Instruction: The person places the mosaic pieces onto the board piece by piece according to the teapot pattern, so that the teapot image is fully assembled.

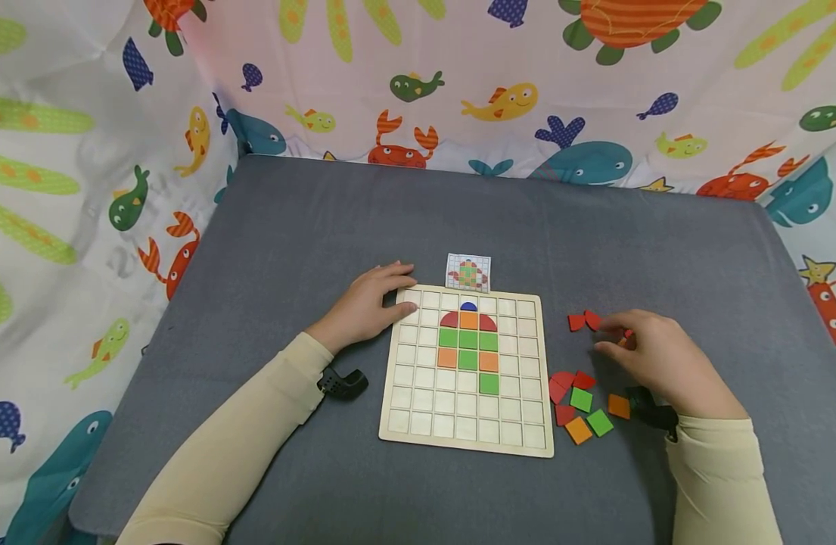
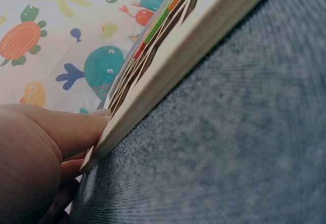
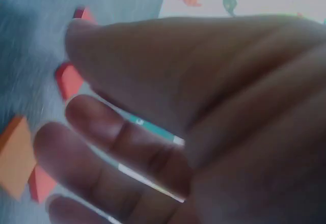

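My left hand (image 1: 368,306) holds the upper left corner of a wooden grid board (image 1: 467,445), thumb on its face and fingers at the edge. In the left wrist view the thumb lies over the rim of the board (image 2: 168,74). Green, orange, red and blue pieces fill several squares in the board's upper middle. To the right, my right hand (image 1: 663,356) hovers over small red pieces (image 1: 576,323), thumb and fingers apart. The right wrist view shows nothing between them; a red piece (image 3: 70,81) and an orange piece (image 3: 15,158) lie beyond the fingertips.
A small pattern card (image 1: 468,272) lies at the board's top edge. Loose pieces, among them a green square (image 1: 600,423) and an orange square (image 1: 578,431), lie right of the board. A sea-animal printed curtain (image 1: 486,136) borders the grey table (image 1: 322,219).
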A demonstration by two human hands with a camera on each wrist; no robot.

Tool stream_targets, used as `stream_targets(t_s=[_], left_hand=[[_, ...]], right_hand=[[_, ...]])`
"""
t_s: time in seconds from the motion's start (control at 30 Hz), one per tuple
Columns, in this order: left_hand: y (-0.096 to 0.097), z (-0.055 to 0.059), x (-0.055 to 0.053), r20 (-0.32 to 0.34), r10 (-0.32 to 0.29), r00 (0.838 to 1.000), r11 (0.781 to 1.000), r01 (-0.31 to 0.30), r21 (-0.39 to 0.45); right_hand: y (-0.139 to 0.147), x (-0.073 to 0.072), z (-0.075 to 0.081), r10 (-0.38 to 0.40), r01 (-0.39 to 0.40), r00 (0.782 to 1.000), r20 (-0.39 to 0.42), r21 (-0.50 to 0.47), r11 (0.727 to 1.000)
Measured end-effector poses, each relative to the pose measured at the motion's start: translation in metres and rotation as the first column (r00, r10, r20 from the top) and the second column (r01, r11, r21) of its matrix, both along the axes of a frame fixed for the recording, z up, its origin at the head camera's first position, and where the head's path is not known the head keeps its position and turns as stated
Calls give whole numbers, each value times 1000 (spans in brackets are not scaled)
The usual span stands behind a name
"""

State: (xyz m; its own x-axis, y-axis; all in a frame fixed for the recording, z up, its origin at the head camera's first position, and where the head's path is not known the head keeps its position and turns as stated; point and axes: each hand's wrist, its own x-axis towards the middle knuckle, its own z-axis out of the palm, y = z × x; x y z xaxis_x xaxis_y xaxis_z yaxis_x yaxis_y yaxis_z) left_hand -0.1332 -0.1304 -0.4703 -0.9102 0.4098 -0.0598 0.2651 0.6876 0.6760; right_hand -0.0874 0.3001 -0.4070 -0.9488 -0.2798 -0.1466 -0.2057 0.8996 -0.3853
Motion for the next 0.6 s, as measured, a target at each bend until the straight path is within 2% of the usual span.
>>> stream_targets(t_s=[0.33, 0.53, 0.6], left_hand=[[1, 0, 0, 4, -1, 1000, 1000, 1, 2], [1, 1, 0, 2, 2, 1000, 1000, -2, 3], [1, 0, 0, -2, 2, 1000, 1000, -2, 2]], right_hand=[[21, -3, -4, -70, 68, 994, 79, 33, 997], [19, -5, -10, -76, 74, 991, 108, 21, 997], [14, -4, -12, -66, 65, 993, 94, 10, 998]])
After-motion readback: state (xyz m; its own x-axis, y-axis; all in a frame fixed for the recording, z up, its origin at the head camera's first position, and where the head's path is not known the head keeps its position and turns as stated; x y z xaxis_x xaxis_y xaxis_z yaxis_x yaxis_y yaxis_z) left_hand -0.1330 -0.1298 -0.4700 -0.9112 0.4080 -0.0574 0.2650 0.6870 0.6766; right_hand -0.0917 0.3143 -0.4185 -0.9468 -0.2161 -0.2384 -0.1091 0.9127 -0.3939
